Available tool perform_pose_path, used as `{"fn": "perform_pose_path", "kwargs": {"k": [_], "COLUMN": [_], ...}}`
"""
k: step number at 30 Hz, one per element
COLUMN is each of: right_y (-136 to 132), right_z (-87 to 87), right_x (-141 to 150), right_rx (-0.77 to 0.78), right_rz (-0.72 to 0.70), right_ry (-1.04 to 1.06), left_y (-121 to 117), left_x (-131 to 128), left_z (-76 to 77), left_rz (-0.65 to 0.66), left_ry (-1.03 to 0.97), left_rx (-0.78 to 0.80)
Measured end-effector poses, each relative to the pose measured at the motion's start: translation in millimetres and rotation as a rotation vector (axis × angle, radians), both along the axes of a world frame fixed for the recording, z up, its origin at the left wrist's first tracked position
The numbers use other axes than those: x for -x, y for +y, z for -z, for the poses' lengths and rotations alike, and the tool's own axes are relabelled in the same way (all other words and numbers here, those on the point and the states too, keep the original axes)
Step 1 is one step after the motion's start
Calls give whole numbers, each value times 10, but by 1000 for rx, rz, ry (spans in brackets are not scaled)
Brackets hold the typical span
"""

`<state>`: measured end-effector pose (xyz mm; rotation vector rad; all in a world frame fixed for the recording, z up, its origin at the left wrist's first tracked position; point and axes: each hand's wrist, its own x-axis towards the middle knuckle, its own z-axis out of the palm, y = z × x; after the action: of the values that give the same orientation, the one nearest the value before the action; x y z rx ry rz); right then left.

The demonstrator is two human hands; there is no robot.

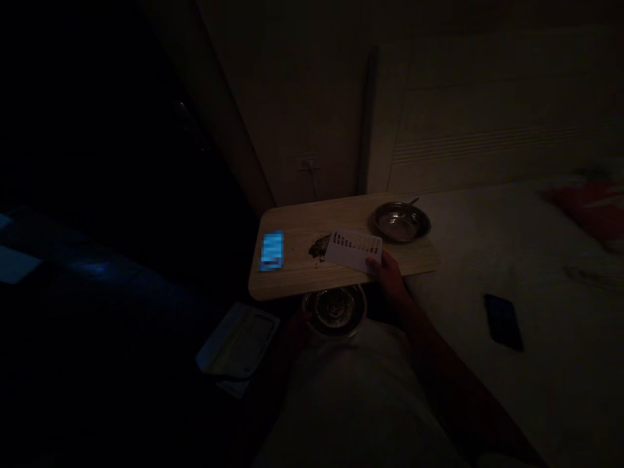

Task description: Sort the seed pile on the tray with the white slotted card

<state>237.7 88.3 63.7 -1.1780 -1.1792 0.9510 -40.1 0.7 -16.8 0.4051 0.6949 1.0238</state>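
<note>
The room is very dark. My right hand (387, 273) is closed on the near corner of a white card (354, 249) with a row of coloured marks, its far edge against a small dark pile of scraps (319, 246) on the wooden table (341, 276). My left hand (298, 322) is barely visible below the table's front edge, beside a metal bowl (334, 311) that it seems to hold there; its fingers are lost in the dark.
A second metal bowl (401, 221) stands on the table's far right. A lit phone (272, 250) lies at its left end. A dark phone (504, 321) rests on the bed to the right. A white tray (238, 344) sits low left.
</note>
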Motion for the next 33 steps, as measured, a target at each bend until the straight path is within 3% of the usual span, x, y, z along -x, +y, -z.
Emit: {"fn": "perform_pose_path", "kwargs": {"k": [14,26,33], "right_y": [-13,21,1], "right_z": [-31,7,-14], "right_x": [64,154,169], "right_rx": [0,-23,-22], "right_rz": [4,-31,-62], "right_ry": [-46,-50,-59], "left_y": [-8,-11,-8], "left_x": [-65,-32,-27], "left_z": [-109,-112,-106], "left_rz": [-66,-26,-23], "left_ry": [-3,34,36], "left_rx": [-11,45,-2]}}
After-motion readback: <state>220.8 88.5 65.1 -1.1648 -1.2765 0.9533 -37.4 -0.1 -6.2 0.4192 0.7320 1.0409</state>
